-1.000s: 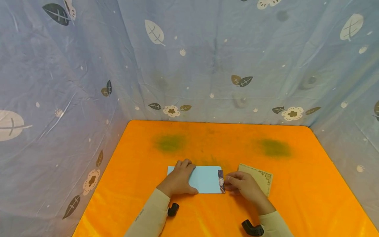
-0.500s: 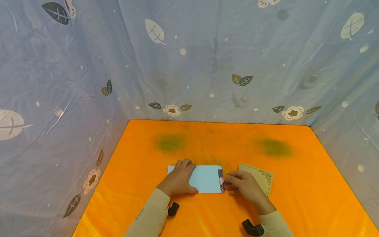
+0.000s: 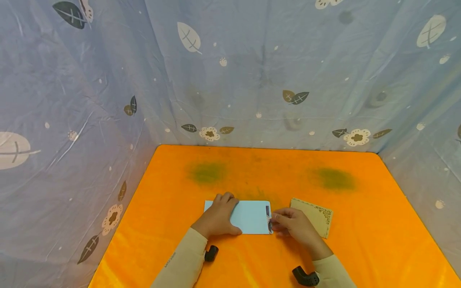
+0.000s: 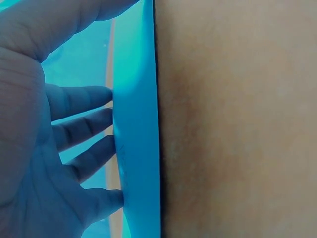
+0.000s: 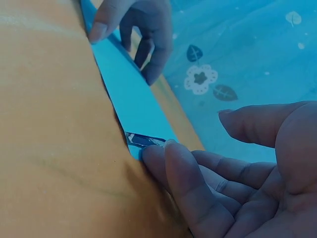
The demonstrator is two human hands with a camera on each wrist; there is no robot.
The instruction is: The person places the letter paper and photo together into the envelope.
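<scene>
A light blue envelope (image 3: 250, 218) lies flat on the orange cloth. My left hand (image 3: 217, 218) spans its left part, the thumb at the near edge and the fingers at the far edge. In the left wrist view, the fingertips (image 4: 111, 117) touch the envelope's edge. A dark printed card (image 5: 141, 139) shows as a narrow strip at the envelope's right end; the rest of it is hidden inside. My right hand (image 3: 297, 228) is at that end, its fingertips touching the card's end. The right thumb stands apart from the paper in the right wrist view.
A tan paper rectangle (image 3: 311, 214) with a brown floral corner lies to the right, partly behind my right hand. The orange cloth (image 3: 259, 176) covers the table, with two greenish patches towards the back. Pale blue patterned curtains (image 3: 248, 80) hang around it.
The dark card has slid left, further into the envelope, so its visible strip is narrower. My right fingertips have moved slightly left with it. The left hand has stayed in place.
</scene>
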